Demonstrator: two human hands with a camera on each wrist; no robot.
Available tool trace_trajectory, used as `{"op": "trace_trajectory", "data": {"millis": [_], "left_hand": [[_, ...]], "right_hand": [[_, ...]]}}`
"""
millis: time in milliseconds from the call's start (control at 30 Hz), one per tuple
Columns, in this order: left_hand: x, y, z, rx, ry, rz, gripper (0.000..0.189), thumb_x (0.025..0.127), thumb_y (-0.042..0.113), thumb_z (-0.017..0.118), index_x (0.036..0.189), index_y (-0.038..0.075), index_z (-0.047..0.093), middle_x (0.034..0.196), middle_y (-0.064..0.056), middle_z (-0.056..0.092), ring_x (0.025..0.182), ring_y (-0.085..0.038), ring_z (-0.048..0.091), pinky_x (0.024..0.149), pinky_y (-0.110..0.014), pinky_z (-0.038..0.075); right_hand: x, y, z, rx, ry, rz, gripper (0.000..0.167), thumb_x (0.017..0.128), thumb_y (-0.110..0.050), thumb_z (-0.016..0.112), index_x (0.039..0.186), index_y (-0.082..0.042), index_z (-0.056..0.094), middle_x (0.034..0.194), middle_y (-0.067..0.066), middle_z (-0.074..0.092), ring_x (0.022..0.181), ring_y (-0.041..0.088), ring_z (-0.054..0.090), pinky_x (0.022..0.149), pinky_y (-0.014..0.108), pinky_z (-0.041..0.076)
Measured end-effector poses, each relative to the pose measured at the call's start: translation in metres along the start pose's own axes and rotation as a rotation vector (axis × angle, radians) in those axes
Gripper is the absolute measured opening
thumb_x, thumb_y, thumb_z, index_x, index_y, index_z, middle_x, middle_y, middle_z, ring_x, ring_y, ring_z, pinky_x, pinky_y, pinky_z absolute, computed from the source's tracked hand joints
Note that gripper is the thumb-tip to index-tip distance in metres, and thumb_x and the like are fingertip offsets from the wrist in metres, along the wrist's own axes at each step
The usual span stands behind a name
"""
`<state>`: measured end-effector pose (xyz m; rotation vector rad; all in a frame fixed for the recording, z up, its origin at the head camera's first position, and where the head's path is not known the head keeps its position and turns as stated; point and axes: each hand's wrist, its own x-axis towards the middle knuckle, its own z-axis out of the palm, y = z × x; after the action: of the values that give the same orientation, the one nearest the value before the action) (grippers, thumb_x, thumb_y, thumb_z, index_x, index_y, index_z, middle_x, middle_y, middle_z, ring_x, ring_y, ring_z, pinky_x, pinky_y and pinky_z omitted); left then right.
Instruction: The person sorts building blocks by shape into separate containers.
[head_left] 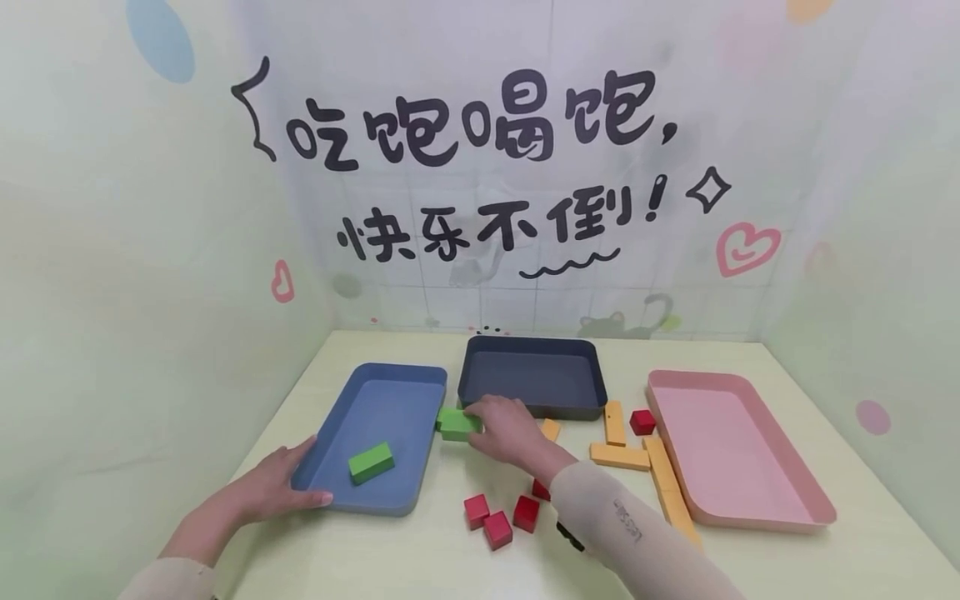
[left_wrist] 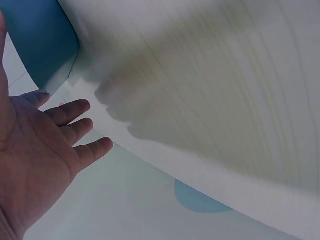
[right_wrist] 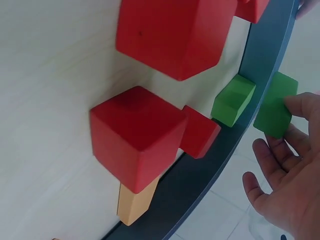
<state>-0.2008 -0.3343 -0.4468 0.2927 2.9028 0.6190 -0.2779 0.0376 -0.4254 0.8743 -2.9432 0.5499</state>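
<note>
Just beside blue rectangular plastic-looking tray, pinching green rectangular block by near end w/ R hand; w/ L hand spread wide at tray corner, prob. for steadying.

Head cam is looking forward and down from the person's side, furthest back, backdrop filling the upper half of the frame, table the lower. Left wrist cam is sitting low and close, rolled, facing past the left hand at frame left; blue tray corner is showing upper left. Right wrist cam is also running close and tilted, red cubes looming top to centre, right hand lower right. Head/left wrist are sharing left hand and blue tray; head/right wrist are sharing right hand, red cubes, green block.
</note>
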Motion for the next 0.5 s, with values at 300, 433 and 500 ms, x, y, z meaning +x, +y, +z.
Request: {"op": "trace_trajectory", "data": {"millis": [300, 433, 500], "left_hand": [[-0.002, 0.0, -0.002, 0.012, -0.003, -0.007, 0.106, 0.081, 0.051, 0.077, 0.147, -0.015, 0.027, 0.135, -0.051, 0.034, 0.127, -0.067, 0.031, 0.097, -0.072, 0.034], [-0.002, 0.001, -0.001, 0.01, -0.004, -0.009, 0.106, 0.081, 0.051, 0.077, 0.147, -0.015, 0.027, 0.135, -0.05, 0.034, 0.127, -0.067, 0.03, 0.097, -0.072, 0.034], [-0.003, 0.002, -0.002, 0.01, 0.001, -0.006, 0.106, 0.08, 0.051, 0.078, 0.147, -0.015, 0.027, 0.135, -0.05, 0.035, 0.127, -0.067, 0.03, 0.098, -0.072, 0.034]], "right_hand": [[0.009, -0.006, -0.001, 0.14, -0.002, 0.011, 0.038, 0.091, -0.025, 0.068, 0.127, -0.011, 0.068, 0.109, 0.003, 0.064, 0.089, 0.016, 0.054, 0.081, 0.035, 0.047], [0.014, -0.008, -0.001, 0.193, -0.007, 0.01, 0.037, 0.091, -0.023, 0.068, 0.127, -0.012, 0.069, 0.108, 0.002, 0.063, 0.088, 0.016, 0.054, 0.078, 0.031, 0.047], [0.016, -0.009, 0.0, 0.207, -0.005, 0.001, 0.036, 0.091, -0.022, 0.068, 0.125, -0.012, 0.069, 0.107, 0.002, 0.063, 0.088, 0.015, 0.054, 0.078, 0.031, 0.047]]}}
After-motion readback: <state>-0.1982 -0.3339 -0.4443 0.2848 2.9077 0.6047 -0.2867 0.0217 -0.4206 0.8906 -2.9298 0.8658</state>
